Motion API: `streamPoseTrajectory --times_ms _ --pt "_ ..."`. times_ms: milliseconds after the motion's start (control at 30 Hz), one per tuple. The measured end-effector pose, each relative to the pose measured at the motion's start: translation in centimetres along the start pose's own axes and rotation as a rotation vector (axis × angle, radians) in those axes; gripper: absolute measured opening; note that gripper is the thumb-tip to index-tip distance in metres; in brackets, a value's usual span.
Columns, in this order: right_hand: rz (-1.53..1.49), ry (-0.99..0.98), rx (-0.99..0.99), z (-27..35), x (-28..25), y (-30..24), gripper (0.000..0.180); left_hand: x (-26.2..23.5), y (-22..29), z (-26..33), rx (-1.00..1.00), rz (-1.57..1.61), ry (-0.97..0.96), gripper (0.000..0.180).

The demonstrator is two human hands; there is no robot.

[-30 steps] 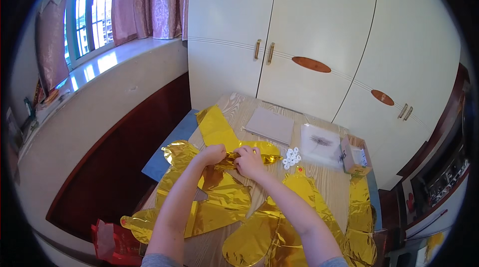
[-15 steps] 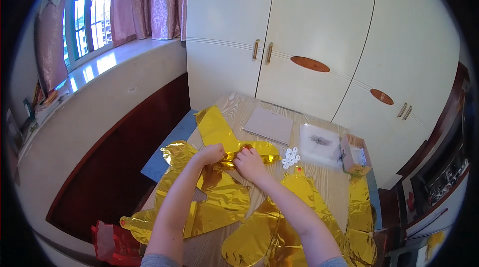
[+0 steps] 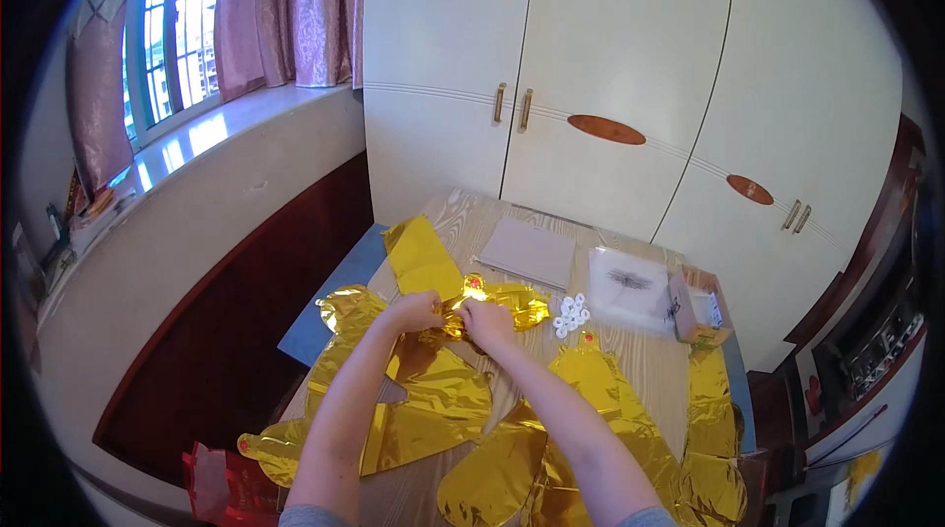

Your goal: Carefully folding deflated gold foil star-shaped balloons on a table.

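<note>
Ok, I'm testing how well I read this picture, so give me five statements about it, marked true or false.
1. The left hand and right hand both grip gold foil. True.
2. The small white pieces lie left of both hands. False: the small white pieces lie to their right.
3. A flat grey sheet lies on the table. True.
4. The cabinet doors stand wide open. False: the cabinet doors are shut.
5. The open box sits right of the grey sheet. True.

A red-marked gold foil tab [image 3: 473, 285] now shows more fully beyond the right hand [image 3: 489, 324].
</note>
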State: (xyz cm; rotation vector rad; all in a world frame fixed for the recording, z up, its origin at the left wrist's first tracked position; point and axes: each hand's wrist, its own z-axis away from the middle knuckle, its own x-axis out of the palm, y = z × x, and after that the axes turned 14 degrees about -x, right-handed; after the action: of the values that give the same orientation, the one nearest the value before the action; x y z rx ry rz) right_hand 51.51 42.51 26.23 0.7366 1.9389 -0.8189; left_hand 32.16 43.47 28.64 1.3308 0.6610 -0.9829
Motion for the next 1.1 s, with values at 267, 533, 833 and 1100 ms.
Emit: streamPoseTrajectory --times_ms 267,533,833,1100 --pt "0.329 0.089 -0.683 2.2 -0.9 -0.9 0.009 1.3 -1.1 -1.5 0.04 0.01 0.086 0.027" --pt "-0.017 -0.073 -0.425 2.6 2.2 1.4 0.032 1.3 -0.5 -2.5 0.049 -0.022 0.297 0.024" --pt "0.062 -0.516 -0.017 1.8 -0.8 0.8 0.053 -5.6 2.7 -1.9 0.059 0.034 0.778 0.018" --pt "0.106 -0.485 0.022 2.1 -1.3 0.3 0.053 -14.3 4.6 -2.3 0.128 0.036 1.204 0.016"
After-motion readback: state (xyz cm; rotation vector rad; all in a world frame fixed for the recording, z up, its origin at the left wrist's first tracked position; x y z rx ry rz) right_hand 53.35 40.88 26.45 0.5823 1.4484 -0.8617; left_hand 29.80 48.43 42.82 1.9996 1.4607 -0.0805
